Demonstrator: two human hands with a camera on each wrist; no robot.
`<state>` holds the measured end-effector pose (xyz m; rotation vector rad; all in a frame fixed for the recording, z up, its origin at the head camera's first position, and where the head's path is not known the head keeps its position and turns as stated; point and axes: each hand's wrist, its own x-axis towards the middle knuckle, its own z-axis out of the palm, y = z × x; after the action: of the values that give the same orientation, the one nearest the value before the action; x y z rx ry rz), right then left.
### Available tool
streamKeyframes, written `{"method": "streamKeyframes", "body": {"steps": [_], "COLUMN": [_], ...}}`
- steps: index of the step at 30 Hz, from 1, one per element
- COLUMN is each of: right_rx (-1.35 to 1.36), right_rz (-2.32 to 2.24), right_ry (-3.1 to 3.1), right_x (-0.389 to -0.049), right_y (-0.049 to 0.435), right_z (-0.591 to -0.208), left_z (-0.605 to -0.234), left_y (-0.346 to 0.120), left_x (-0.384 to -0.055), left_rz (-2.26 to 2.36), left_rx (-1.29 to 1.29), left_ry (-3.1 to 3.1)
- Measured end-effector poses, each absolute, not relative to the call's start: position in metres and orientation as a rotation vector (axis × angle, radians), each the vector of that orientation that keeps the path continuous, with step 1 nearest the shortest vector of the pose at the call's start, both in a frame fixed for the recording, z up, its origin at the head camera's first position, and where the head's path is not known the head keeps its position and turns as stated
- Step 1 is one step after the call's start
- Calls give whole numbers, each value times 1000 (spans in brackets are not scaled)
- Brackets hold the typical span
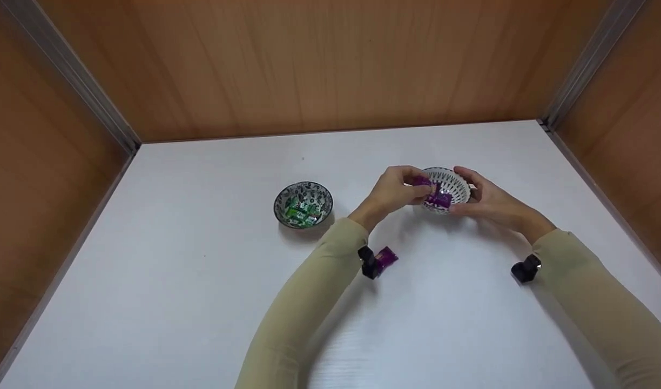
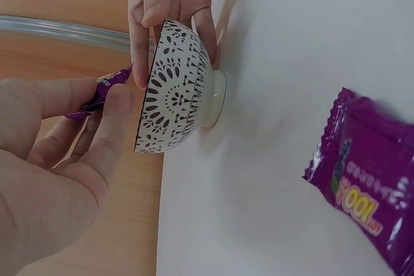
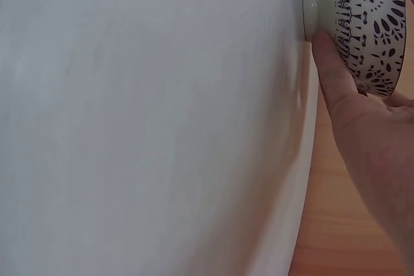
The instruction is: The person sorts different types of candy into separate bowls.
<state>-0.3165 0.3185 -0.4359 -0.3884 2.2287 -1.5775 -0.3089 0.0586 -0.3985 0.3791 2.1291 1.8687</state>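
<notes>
My left hand (image 1: 391, 190) pinches a purple wrapped candy (image 2: 111, 86) between thumb and fingers, at the left rim of a white bowl with a dark pattern (image 1: 457, 185). Inside that bowl lies purple candy (image 1: 442, 200); how many pieces cannot be made out. From the right side, my right hand (image 1: 492, 204) grips the bowl, thumb at the near side and fingers at the far side. In the right wrist view a finger lies against the underside near the foot of the bowl. Another purple candy lies on the table beside my left wrist, large in the left wrist view (image 2: 372, 172).
A dark-rimmed patterned bowl (image 1: 287, 197) with several green wrapped candies (image 1: 303, 213) stands left of my left hand. The white table (image 1: 174, 270) is bounded by wooden panels (image 1: 330, 65) at the back and both sides. Each wrist carries a small black camera (image 1: 525, 269).
</notes>
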Motion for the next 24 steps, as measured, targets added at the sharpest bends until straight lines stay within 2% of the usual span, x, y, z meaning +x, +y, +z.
{"method": "streamKeyframes", "body": {"steps": [24], "right_rx": [-382], "right_rz": [-1528], "right_ry": [2260], "right_x": [-315], "right_y": [312], "right_z": [-435], "left_z": [-402], "left_y": [71], "left_x": [-313], "left_rz": [1869], "left_rx": [308], "left_ry": [2123]}}
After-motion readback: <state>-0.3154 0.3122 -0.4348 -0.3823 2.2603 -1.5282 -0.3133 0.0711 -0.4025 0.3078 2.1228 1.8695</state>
